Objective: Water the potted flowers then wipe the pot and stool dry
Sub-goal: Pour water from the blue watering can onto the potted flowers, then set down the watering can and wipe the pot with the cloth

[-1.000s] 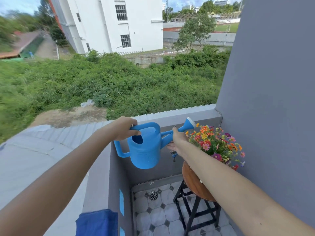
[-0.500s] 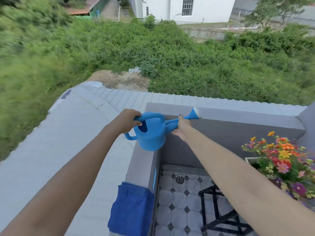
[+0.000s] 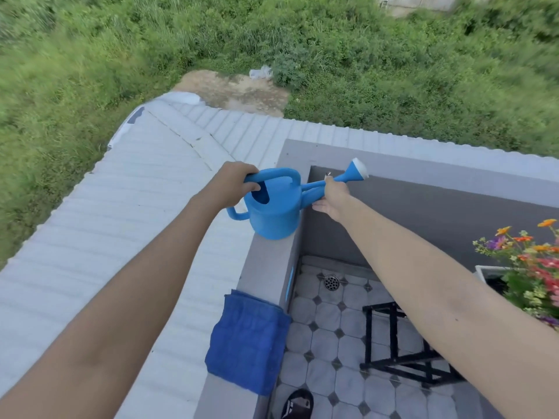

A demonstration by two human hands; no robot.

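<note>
Watering can [image 3: 276, 210] base on ledge [image 3: 266, 261]; L hand [image 3: 231, 184] gripping top handle, R hand [image 3: 332, 196] wrapped round spout. Flowers [image 3: 532, 267] well apart, far R.

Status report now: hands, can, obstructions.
Left hand on watering can handle, right hand on spout. Can at ledge. Nothing blocking.

Soft, even daylight, bright with no glare and only faint shadows. The green grassy field [image 3: 90, 71] beyond the left hand [image 3: 231, 184] smears with motion blur toward the edges, where wide-angle distortion bends the lines.
</note>
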